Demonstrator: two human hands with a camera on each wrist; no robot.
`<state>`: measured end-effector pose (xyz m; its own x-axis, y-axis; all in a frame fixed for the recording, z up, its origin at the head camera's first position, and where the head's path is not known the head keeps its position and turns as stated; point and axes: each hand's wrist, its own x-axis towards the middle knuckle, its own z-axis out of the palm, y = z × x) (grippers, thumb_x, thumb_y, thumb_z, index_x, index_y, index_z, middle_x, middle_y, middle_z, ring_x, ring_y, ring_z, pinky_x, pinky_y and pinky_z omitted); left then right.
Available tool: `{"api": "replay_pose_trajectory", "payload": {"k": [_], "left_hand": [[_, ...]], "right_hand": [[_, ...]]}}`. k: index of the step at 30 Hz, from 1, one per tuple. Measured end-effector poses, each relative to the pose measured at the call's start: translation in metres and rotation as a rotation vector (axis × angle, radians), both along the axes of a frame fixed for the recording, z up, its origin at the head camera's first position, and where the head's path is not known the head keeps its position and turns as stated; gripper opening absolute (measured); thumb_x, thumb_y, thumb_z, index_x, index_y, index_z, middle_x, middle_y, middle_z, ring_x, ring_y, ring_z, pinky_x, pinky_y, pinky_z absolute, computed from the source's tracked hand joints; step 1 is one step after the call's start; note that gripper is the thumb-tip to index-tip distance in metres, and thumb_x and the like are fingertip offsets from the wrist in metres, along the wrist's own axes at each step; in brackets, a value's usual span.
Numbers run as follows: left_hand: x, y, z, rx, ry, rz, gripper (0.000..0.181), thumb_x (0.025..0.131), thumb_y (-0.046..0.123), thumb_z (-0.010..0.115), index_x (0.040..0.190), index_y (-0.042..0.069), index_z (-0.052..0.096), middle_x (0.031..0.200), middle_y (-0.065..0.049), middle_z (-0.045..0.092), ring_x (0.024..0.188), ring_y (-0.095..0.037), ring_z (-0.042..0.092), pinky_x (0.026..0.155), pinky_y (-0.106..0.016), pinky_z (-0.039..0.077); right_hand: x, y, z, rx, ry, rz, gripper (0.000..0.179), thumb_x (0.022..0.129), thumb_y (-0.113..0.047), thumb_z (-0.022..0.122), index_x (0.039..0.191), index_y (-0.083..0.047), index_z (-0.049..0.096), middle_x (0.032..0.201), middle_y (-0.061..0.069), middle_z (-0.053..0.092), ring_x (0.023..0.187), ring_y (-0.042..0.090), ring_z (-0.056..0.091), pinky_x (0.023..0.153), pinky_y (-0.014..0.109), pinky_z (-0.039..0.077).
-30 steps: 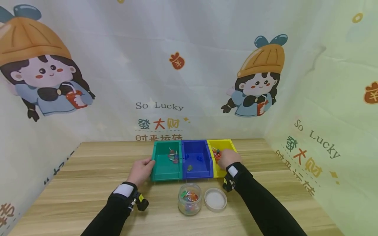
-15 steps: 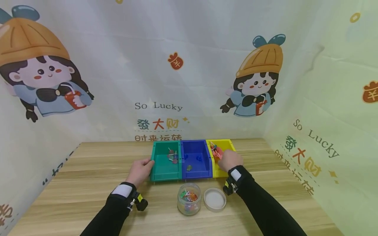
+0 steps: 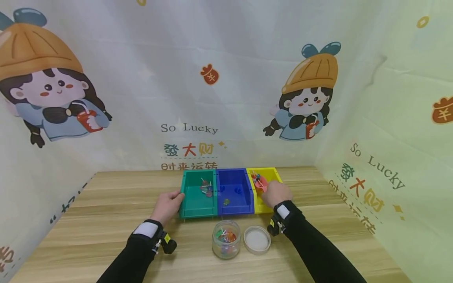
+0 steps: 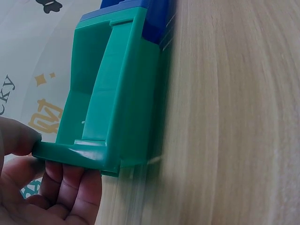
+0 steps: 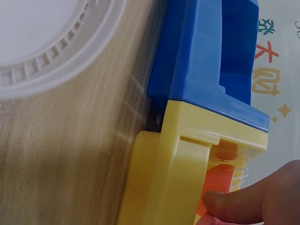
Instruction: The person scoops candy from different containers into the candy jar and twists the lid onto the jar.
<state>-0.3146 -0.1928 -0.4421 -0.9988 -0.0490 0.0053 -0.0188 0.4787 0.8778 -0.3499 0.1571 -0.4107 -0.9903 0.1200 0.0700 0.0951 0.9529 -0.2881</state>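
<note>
My left hand (image 3: pixel 168 206) grips the left rim of the green bin (image 4: pixel 96 98), thumb on top and fingers curled beneath. Inside the green bin several lollipops (image 3: pixel 206 188) lie toward its right side. In the yellow bin (image 3: pixel 262 207), my right hand (image 3: pixel 277 193) pinches a pinkish-red scoop (image 3: pixel 261 184), thumb along it in the right wrist view. Lollipops (image 3: pixel 255 177) with white sticks show at the scoop's far end, by the bin's left wall. Part of the scoop is hidden behind the hand.
Between these two bins stands a blue bin (image 3: pixel 235 210) with a small greenish candy (image 3: pixel 226 202) inside. In front, a clear jar (image 3: pixel 226 253) holds several wrapped candies. Beside it lies a round white lid (image 3: pixel 256 239) on the wooden table (image 3: pixel 116 200).
My right hand has shifted slightly to the right, and more of the scoop shows with lollipops at it. The left hand keeps its grip on the green bin.
</note>
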Motion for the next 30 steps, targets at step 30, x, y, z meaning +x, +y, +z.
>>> {"api": "replay_pose_trajectory", "payload": {"k": [30], "left_hand": [[-0.0001, -0.0014, -0.0002, -0.013, -0.019, 0.004, 0.054, 0.115, 0.026, 0.049, 0.16, -0.004, 0.049, 0.162, -0.029, 0.05, 0.157, -0.049, 0.043, 0.128, -0.064, 0.037]], "right_hand": [[-0.0037, 0.0005, -0.0034, -0.018, 0.002, 0.008, 0.03, 0.097, -0.016, 0.067, 0.068, -0.009, 0.062, 0.068, 0.004, 0.052, 0.064, 0.024, 0.057, 0.055, 0.031, 0.036]]}}
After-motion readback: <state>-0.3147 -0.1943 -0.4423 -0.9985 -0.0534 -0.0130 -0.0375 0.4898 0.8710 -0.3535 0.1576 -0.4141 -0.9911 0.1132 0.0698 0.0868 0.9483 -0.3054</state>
